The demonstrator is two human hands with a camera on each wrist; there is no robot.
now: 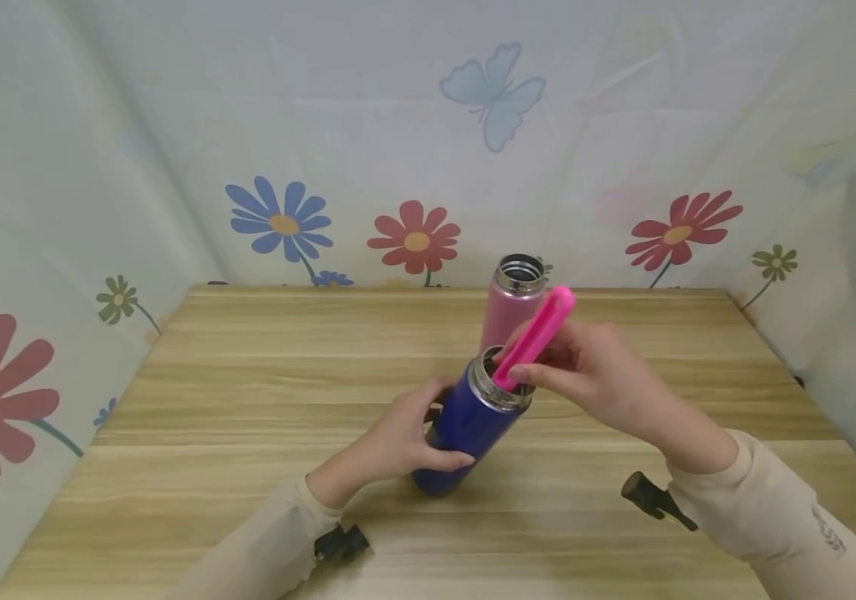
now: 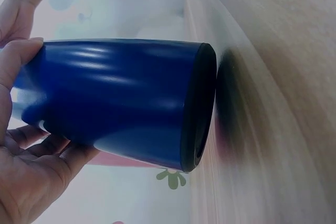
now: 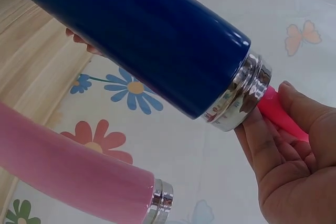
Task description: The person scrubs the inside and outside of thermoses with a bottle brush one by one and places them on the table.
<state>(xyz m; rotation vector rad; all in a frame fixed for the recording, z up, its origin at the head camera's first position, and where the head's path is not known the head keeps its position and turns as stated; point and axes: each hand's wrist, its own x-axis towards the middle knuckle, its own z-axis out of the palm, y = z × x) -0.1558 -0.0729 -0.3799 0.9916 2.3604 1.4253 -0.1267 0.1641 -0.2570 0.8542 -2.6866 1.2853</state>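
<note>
A dark blue vacuum flask with a steel neck leans to the right in the head view, its mouth uncovered. My left hand grips its body, thumb on the near side and fingers behind. In the left wrist view the flask's black base tilts close over the table. My right hand pinches a bright pink handle whose lower end goes into the flask's mouth; what is on that end is hidden inside. In the right wrist view the fingers sit right at the steel rim.
A pink flask, also uncovered, stands upright just behind the blue one. The wooden table is enclosed by a white flowered cloth at the back and sides. Dark wrist camera mounts hang below both sleeves.
</note>
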